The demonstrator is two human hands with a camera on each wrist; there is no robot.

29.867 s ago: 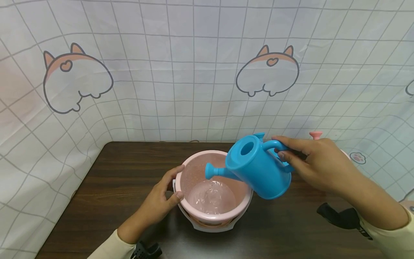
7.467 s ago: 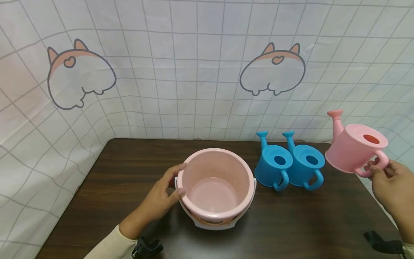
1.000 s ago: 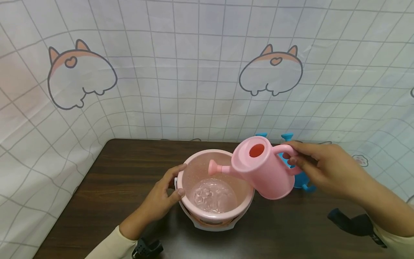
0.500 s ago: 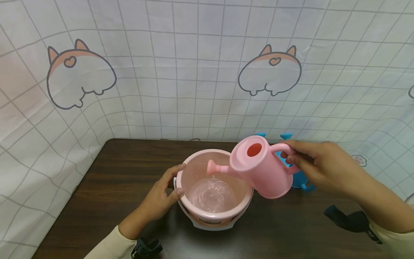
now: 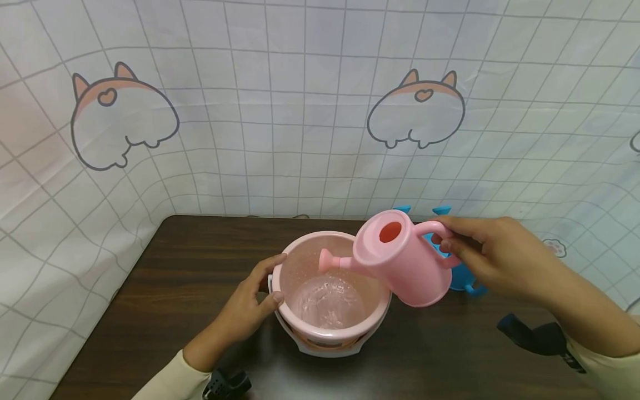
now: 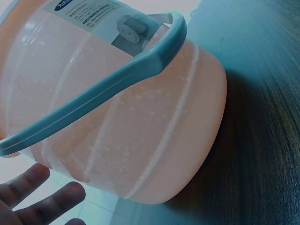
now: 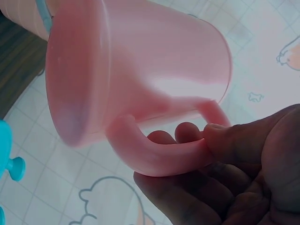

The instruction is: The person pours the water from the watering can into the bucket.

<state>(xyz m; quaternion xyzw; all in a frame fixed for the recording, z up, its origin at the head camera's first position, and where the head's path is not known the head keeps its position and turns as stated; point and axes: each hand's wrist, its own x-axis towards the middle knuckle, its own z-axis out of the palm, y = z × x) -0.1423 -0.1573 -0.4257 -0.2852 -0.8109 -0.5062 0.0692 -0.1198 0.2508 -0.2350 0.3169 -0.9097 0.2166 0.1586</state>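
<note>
A pink watering can (image 5: 400,258) tilts left, its spout over the pale pink bucket (image 5: 378,322). My right hand (image 5: 492,255) grips the can's handle, fingers and thumb curled round it, as the right wrist view shows. Water (image 5: 330,303) ripples in the bottom of the bucket. At the bucket's left side, my left hand (image 5: 250,305) rests with thumb and index finger spread and touching the rim. In the left wrist view, other fingers (image 6: 56,201) stretch loosely beside the bucket's wall, near its grey-looking carrying handle (image 6: 93,101).
Two blue watering cans (image 5: 462,278) stand behind the pink one and my right hand, mostly hidden. The dark wooden table (image 5: 190,266) carries everything. A white grid-patterned cloth (image 5: 275,139) with cartoon prints hangs behind and at the sides.
Earlier, a blue can was over the bucket; later it stood on the table and the right hand held the pink can at the right. Now the pink can tilts over the bucket. Ripples shift.
</note>
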